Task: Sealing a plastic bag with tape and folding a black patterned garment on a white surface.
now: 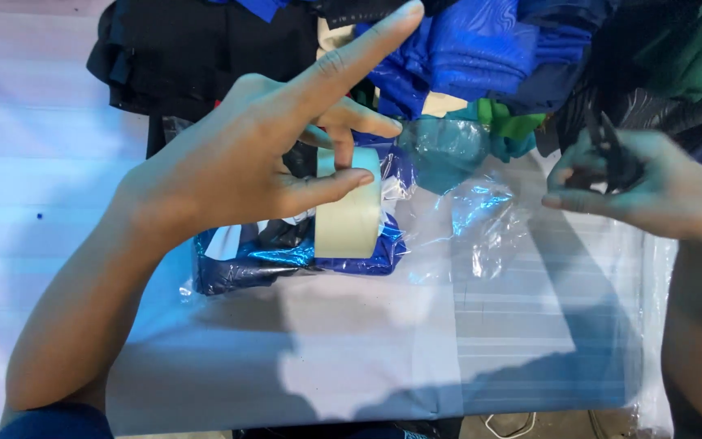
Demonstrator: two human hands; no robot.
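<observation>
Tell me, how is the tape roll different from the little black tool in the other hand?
The tape roll is pale, round and wide; the black tool is dark, thin and pointed. The left hand pinches the roll with its fingers spread, while the right hand curls around the tool. The roll is over a blue bagged garment; the tool over clear plastic. Both are held.

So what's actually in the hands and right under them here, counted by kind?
Tape rolls: 1, pale roll in the left hand
Scissors: 1, dark pair in the right hand
Bagged blue garments: 1
Total: 3
</observation>
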